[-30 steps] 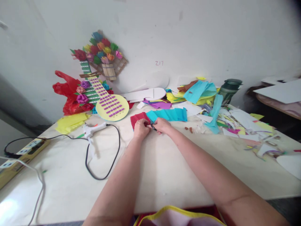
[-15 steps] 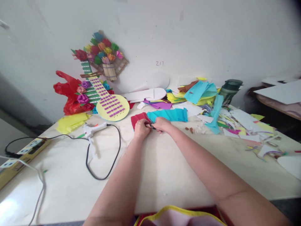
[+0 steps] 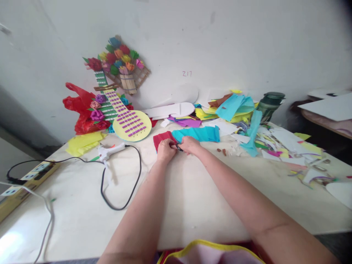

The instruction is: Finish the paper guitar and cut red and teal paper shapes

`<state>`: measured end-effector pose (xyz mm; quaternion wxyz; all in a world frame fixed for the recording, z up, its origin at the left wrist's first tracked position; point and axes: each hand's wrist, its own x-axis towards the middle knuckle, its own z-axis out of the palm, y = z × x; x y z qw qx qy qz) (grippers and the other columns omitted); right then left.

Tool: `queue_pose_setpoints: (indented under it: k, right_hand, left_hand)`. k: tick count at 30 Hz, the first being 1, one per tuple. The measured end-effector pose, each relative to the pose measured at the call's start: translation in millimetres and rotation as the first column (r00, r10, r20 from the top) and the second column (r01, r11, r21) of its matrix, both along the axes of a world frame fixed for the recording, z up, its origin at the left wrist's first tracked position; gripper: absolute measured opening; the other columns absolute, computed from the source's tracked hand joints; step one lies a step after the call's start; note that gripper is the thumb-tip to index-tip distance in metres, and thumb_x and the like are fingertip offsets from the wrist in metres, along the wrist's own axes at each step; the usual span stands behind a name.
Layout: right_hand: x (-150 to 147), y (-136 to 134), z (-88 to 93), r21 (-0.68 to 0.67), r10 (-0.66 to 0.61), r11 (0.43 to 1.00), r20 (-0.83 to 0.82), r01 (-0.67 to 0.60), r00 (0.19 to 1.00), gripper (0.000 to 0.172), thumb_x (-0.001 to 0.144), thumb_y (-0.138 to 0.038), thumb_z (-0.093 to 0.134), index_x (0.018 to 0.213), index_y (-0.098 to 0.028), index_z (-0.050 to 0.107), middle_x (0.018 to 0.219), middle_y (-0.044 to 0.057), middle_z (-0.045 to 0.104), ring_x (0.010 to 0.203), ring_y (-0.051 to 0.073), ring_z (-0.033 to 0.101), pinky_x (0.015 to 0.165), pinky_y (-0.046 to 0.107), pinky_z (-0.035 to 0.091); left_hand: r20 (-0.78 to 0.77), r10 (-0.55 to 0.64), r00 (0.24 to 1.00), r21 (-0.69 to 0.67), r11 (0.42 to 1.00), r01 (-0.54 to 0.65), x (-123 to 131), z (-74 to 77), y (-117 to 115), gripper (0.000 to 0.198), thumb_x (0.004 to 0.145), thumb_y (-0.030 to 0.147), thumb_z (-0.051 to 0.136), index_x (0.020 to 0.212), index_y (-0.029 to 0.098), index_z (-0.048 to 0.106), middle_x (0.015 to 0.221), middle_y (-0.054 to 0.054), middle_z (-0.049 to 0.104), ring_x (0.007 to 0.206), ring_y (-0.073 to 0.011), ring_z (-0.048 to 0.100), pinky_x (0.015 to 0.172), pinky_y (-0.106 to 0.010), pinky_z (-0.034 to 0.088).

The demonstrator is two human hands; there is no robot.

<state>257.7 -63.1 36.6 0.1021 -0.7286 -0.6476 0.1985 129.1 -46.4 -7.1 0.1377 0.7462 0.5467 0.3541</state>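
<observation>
My left hand [image 3: 166,149] is closed at the front edge of a piece of red crepe paper [image 3: 162,137], pinching it against the table. Close beside it, my right hand [image 3: 189,145] is wrapped round small dark-handled scissors [image 3: 179,148]; their blades are hidden between my hands. A creased strip of blue crepe paper [image 3: 203,134] lies just behind my right hand and meets the red piece.
To the left are a white glue gun [image 3: 111,151] with a looping black cord and a power strip [image 3: 30,183]. A yellow paper guitar [image 3: 132,126] leans at the back. Paper scraps [image 3: 277,146] and a green bottle [image 3: 271,106] are on the right.
My right hand and the scissors have shifted very slightly. My left hand and the papers look the same.
</observation>
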Motion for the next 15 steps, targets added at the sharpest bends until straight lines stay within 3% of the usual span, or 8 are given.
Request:
queue_pose_setpoints:
  k: [7, 15]
  right_hand:
    - [7, 1, -7.0, 0.009, 0.018, 1.000, -0.108, -0.017, 0.994, 0.049, 0.067, -0.064, 0.059, 0.061, -0.016, 0.061, 0.052, 0.005, 0.061, 0.045, 0.014, 0.057, 0.046, 0.024, 0.041]
    - [17, 6, -11.9, -0.043, -0.020, 0.999, -0.389, 0.003, 0.921, 0.054, 0.062, -0.066, 0.064, 0.073, -0.013, 0.059, 0.048, 0.002, 0.058, 0.037, 0.011, 0.052, 0.039, 0.021, 0.039]
  left_hand:
    - [0.007, -0.020, 1.000, 0.005, 1.000, 0.020, -1, -0.1, 0, 0.015, 0.065, 0.016, 0.059, 0.079, 0.016, 0.065, 0.086, -0.007, 0.068, 0.083, -0.0190, 0.061, 0.079, -0.029, 0.047]
    - [0.016, -0.029, 0.999, -0.006, 1.000, 0.029, -1, 3.2, -2, 0.015, 0.067, 0.018, 0.056, 0.080, 0.017, 0.065, 0.082, -0.006, 0.068, 0.083, -0.0191, 0.061, 0.079, -0.029, 0.046]
